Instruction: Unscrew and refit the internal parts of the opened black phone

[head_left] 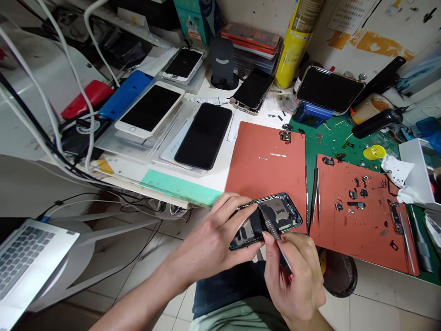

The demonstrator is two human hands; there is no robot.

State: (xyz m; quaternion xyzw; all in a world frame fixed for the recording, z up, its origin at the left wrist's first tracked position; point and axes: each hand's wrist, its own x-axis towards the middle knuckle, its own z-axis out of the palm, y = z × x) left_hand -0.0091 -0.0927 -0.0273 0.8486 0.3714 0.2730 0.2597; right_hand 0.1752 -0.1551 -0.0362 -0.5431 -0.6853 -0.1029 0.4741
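An opened phone housing (280,214) lies tilted at the front edge of the left red mat (262,179), its bare metal inside facing up. My left hand (220,230) grips the housing by its left part, fingers along the top side and thumb at the near side. Pinched in my right hand (292,271) is a thin metal tool with a knurled grip (271,228), like a pry blade or scalpel handle. The tool's tip touches the inside of the housing near its upper side, close to my left fingertips. I cannot make out the tip's exact shape.
Several small phone parts lie on the right red mat (361,230), with tweezers (315,195) at its left edge. Left stand a black phone (204,135) and a white phone (151,109). Behind are a yellow can (292,50) and a propped phone (329,89). White cables (91,115) hang left.
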